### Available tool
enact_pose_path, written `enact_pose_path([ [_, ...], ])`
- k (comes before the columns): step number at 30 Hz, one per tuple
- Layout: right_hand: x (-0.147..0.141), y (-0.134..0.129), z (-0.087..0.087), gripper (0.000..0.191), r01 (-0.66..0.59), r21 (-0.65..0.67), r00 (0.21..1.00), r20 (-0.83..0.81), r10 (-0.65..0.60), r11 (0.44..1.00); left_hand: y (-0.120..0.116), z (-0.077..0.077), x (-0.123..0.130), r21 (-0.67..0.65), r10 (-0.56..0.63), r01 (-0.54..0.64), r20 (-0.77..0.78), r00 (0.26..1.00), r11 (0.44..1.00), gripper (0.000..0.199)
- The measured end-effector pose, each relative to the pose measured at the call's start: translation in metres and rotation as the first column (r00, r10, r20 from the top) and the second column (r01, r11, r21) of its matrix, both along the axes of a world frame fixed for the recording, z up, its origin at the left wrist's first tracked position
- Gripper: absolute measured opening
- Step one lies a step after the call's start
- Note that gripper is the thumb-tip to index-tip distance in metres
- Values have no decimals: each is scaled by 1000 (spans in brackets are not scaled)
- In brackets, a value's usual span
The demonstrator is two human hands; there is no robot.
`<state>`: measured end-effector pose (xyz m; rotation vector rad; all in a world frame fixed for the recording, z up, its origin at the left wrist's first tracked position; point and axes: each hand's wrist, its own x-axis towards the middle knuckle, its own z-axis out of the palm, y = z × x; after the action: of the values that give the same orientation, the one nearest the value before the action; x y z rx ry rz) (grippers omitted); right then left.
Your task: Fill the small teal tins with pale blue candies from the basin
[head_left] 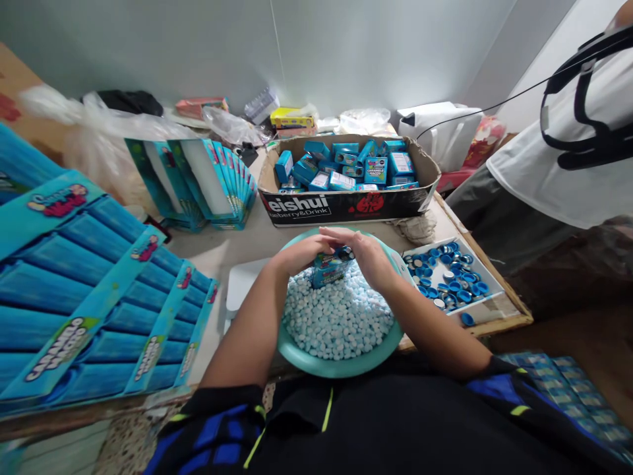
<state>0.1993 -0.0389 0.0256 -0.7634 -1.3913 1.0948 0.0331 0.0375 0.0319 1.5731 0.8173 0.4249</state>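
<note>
A teal basin [336,369] full of small pale blue and white candies [341,323] lies in front of me. Over its far part, my left hand [309,252] and my right hand [364,254] meet at the fingertips around a small blue box [329,272]. The box rests low among the candies, with something dark and shiny at its top between my hands. My left hand is closed on the box's left and upper side. My right hand's fingers reach over the top from the right, their tips partly hidden.
Behind the basin stands a carton [346,206] of small blue boxes. At the right, a white tray [487,300] holds blue caps. Blue display boxes [99,297] fill the left side. A white device [242,284] sits beside the basin. A person [558,165] stands at the right.
</note>
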Motion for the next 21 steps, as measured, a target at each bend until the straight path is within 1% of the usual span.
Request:
enact_pose_path([
  [2, 2, -4, -1, 59, -23, 46, 999, 39, 21, 999, 1, -3, -1, -75, 36, -36, 9, 999, 997, 31],
  [4, 3, -7, -3, 59, -39, 70, 998, 44, 36, 997, 3, -5, -2, -126, 53, -52, 2, 999, 991, 29],
  [8, 3, -7, -9, 61, -18, 96, 1000, 12, 17, 995, 4, -5, -2, -176, 21, -21, 2, 1000, 984, 33],
  [10, 3, -5, -12, 58, 47, 95, 999, 15, -48, 994, 4, -2, -2, -153, -16, 17, 11, 1000, 988, 37],
  [12, 5, -3, -13, 49, 183, 58, 983, 26, -184, 981, 4, 1, -2, -124, -54, 56, 17, 998, 991, 39],
  [14, 8, -1, -15, 35, 327, 4, 943, 56, -327, 945, 3, 5, -3, -107, -72, 74, 20, 997, 991, 43],
  [15, 10, 0, -15, 30, 373, -19, 925, 85, -370, 928, 3, 6, -3, -106, -72, 73, 17, 997, 992, 44],
  [17, 13, 2, -16, 23, 391, -49, 912, 153, -380, 919, 3, 8, -2, -119, -68, 69, 15, 998, 990, 45],
  [19, 14, 2, -17, 20, 360, -64, 915, 218, -339, 931, 2, 8, -2, -136, -74, 76, 18, 997, 988, 45],
  [21, 14, 3, -17, 20, 345, -69, 915, 248, -319, 936, 2, 8, -2, -141, -78, 81, 29, 997, 987, 45],
])
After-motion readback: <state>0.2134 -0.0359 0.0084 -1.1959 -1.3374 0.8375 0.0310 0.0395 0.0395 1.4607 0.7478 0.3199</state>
